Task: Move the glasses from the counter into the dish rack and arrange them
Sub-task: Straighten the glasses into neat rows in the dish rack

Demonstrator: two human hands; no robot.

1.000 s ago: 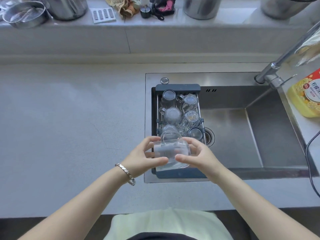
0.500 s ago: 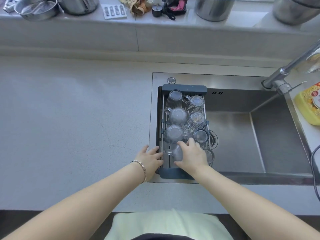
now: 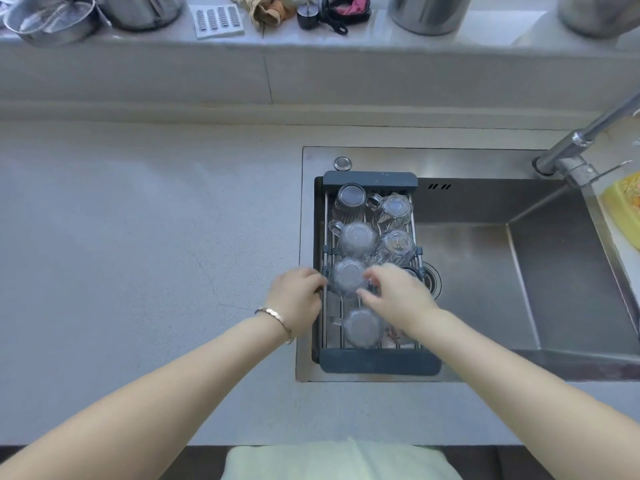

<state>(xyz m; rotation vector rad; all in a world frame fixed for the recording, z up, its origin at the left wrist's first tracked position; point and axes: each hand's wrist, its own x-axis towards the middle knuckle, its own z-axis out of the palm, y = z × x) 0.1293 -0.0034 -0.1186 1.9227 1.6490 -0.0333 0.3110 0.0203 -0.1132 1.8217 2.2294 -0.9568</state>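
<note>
Hands (image 3: 349, 299) flank upturned clear round glass (image 3: 347, 277) in wire rack (image 3: 379, 363).

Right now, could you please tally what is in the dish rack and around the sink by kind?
Clear glasses visible in the dish rack: at least 6, for example one; the right hand may hide more
Faucet: 1
Yellow bottle: 1
Total: 8

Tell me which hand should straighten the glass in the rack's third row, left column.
Either could, but the right hand looks better placed: its fingers curl against that glass from over the dish rack. The left hand sits at the rack's outer edge.
</note>
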